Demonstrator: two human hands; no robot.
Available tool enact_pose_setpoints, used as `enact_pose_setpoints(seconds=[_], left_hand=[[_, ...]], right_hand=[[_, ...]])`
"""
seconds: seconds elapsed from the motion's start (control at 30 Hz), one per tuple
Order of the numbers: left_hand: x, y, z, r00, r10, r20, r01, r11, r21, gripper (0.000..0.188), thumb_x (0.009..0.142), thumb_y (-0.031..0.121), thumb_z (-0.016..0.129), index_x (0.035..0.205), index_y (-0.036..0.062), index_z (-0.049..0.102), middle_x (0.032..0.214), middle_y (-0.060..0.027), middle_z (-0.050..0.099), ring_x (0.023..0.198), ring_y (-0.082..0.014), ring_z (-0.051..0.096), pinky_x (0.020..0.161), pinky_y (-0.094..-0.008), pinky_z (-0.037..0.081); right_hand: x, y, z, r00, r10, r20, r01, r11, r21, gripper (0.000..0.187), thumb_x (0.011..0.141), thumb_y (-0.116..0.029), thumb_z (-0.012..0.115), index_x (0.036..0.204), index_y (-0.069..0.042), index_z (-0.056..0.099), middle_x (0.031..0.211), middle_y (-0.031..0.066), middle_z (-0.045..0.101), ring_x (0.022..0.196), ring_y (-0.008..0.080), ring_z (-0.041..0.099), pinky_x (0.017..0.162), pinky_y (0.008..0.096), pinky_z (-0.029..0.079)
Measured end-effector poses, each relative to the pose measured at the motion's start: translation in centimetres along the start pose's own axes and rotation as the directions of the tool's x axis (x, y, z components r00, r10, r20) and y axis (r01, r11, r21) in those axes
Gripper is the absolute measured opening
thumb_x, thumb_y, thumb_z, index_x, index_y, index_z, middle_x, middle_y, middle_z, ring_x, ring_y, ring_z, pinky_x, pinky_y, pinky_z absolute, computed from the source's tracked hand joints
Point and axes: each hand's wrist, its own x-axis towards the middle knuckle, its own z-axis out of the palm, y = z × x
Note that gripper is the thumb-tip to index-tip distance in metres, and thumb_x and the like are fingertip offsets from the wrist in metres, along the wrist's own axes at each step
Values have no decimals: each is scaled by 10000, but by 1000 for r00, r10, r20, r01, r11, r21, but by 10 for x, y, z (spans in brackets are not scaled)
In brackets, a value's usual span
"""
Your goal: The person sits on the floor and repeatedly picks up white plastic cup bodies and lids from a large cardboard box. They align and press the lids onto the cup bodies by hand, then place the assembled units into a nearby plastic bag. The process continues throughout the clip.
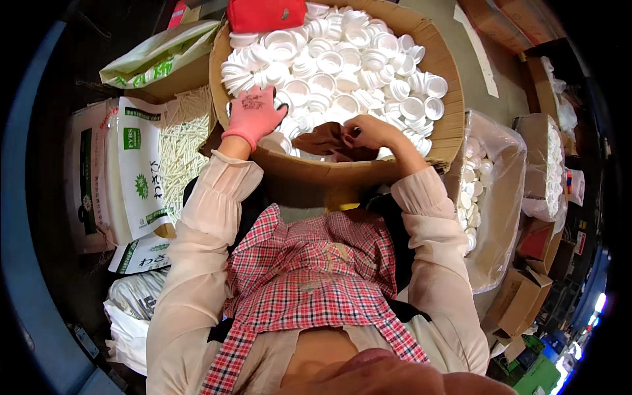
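Note:
A large round-edged cardboard box (pixel 440 72) in front of me is heaped with white round plastic caps (pixel 329 62). My left hand (pixel 253 117), in a pink glove with dark fingertips, lies over the caps at the box's near left, fingers apart. Whether it touches a cap cannot be told. My right hand (pixel 370 133) is bare and bent at the near rim. Its fingers are closed on a crumpled dark brown sheet (pixel 318 140), cloth or film, which spreads leftward over the caps. The caps beneath it are hidden.
A red pouch (pixel 266 14) lies on the box's far left edge. On the left, thin pale sticks (pixel 183 151) lie beside a printed white bag (pixel 139 164). To the right stands a plastic-lined box (pixel 494 197) with white discs (pixel 471 191). Several cartons (pixel 517 304) stand farther right.

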Motion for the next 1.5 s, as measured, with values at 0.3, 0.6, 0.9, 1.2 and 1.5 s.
enact_pose_setpoints(seconds=[0.3, 0.6, 0.9, 1.2, 1.5], left_hand=[[1, -15, 5, 988, 86, 125, -92, 995, 45, 501, 831, 420, 586, 1236, 131, 522, 1256, -119, 536, 1170, -327, 490, 939, -519, 396], [6, -1, 6, 979, 200, 25, -193, 968, -160, 496, 876, 440, 542, 1220, 83, 520, 1226, -142, 549, 1180, -308, 502, 964, -453, 398], [14, 20, 16, 966, 257, 1, -182, 689, -701, 466, 903, 384, 565, 1202, 28, 524, 1164, -170, 612, 1063, -311, 586, 900, -361, 466], [-5, 93, 22, 817, 271, -509, -384, -403, -831, 471, 977, 187, 497, 1396, 68, 319, 1300, -196, 505, 1174, -286, 530, 966, -386, 473], [3, 99, 20, 853, 214, -475, -484, -13, -875, 609, 901, 269, 565, 1407, 38, 316, 1227, -124, 568, 1102, -217, 572, 962, -312, 436]], right_hand=[[-41, 18, -28, 928, 344, -143, -373, 851, -369, 246, 740, -28, 592, 982, -28, 636, 1195, 191, 577, 969, 367, 612, 762, 434, 487], [12, 18, 13, 987, 72, -144, -118, 933, -340, 373, 707, 69, 552, 1057, -59, 550, 1093, 121, 543, 937, 383, 580, 762, 420, 472], [-62, -26, -38, 892, 82, -445, 20, 975, 221, 359, 651, 96, 615, 963, -55, 521, 822, 98, 608, 814, 170, 587, 735, 302, 464], [-62, -76, -9, 609, -108, -786, 649, 637, 415, 348, 729, 136, 626, 1013, -29, 510, 1065, 71, 573, 1022, 149, 575, 878, 285, 466], [-65, -100, -8, 558, -65, -827, 634, 677, 375, 186, 728, 80, 656, 879, -19, 615, 991, 50, 633, 962, 181, 606, 861, 287, 472]])
